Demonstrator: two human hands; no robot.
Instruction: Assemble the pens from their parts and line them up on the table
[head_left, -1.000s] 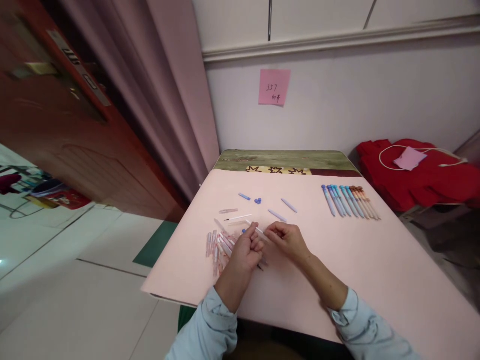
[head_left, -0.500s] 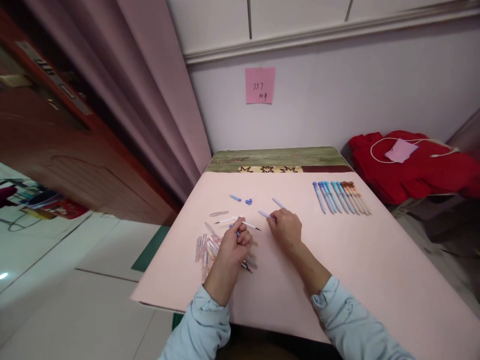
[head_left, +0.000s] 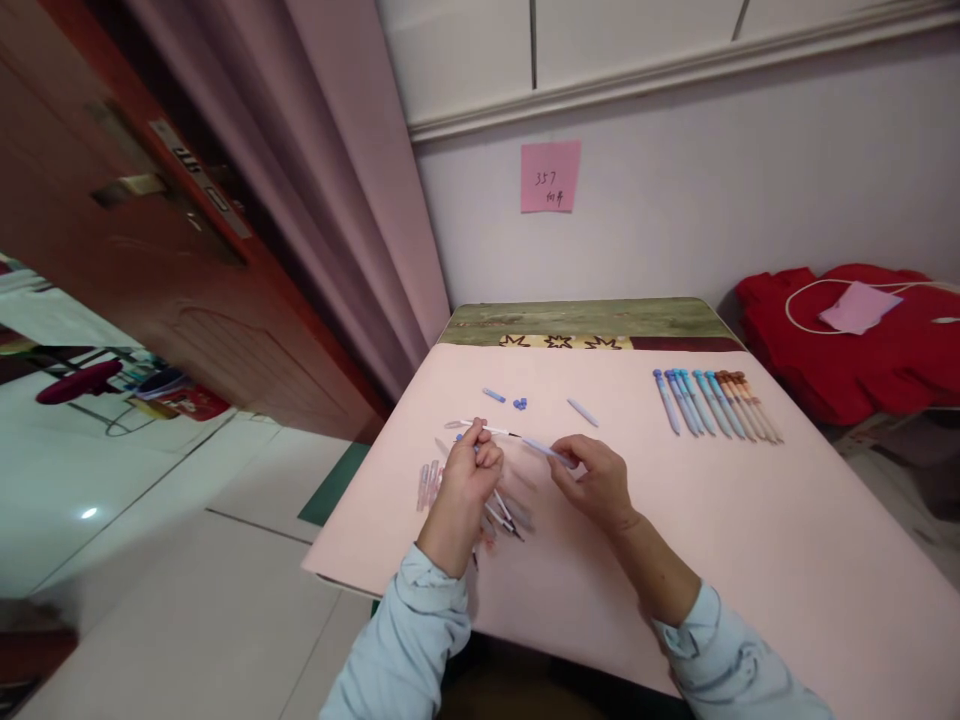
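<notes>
My left hand pinches a white pen refill, its dark tip pointing right. A small blue part shows by the curled fingers of that hand; how it is held I cannot tell. In my right hand is a pale blue-violet pen barrel, closed between thumb and fingers. The refill's tip is at the barrel's left end; whether it has entered is too small to make out. Under and beside my left hand lie several clear pen parts and loose refills, partly hidden by it.
Another pale barrel, a blue pen part and several small blue pieces lie farther back on the pink-covered table. At the right is a row of finished-looking pens. Red cloth lies beyond the table.
My right hand has lifted one pale barrel off the table and brought its end to the refill's tip. The other barrel stays on the table. The view has shifted left.
</notes>
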